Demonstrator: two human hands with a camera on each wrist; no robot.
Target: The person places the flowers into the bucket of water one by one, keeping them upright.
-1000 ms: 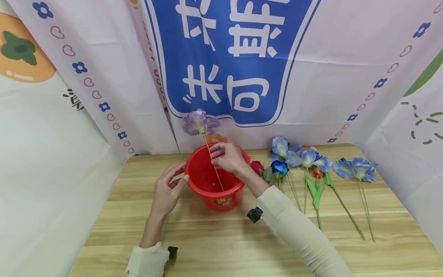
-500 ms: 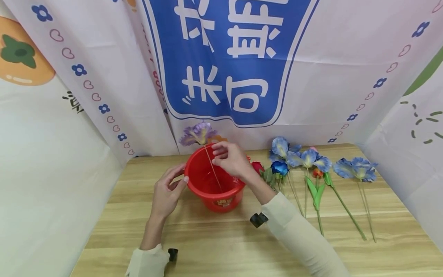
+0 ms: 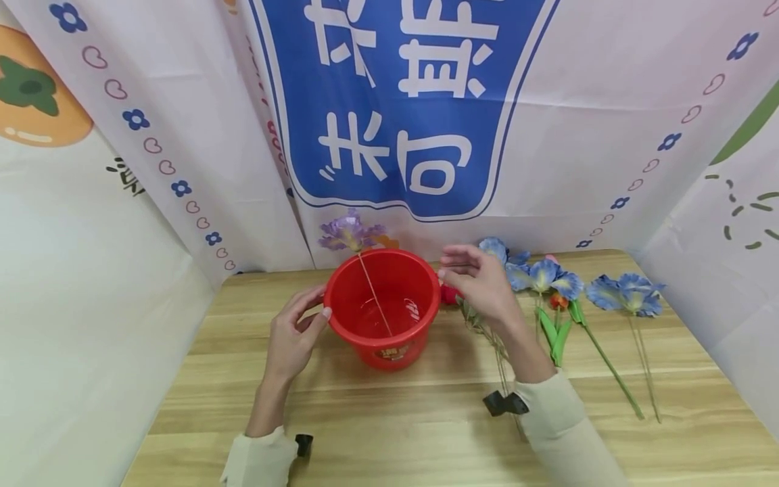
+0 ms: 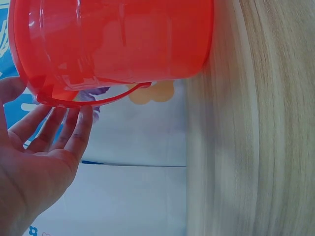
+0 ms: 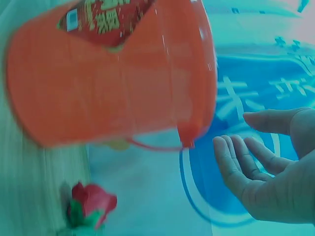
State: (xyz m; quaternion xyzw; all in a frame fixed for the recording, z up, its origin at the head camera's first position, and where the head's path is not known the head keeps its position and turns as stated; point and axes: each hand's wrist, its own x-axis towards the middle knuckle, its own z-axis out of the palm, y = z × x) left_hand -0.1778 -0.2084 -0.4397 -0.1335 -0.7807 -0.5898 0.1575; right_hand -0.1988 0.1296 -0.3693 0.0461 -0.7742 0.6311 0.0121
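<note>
The right hand (image 3: pixel 483 287) had moved away from the purple flower (image 3: pixel 351 232) to just right of the red bucket (image 3: pixel 365 348), fingers loose and holding nothing, while the left hand (image 3: pixel 294 335) held the rim, so the flower, stem leaning inside the bucket, seemed placed.

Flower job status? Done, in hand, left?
Done: one purple flower stands tilted in the red bucket, no hand on it.
In hand: the left hand touches the bucket at its rim; the right hand is empty beside it.
Probably left: the blue flowers, red flower and orange flower lying outside on the table.
</note>
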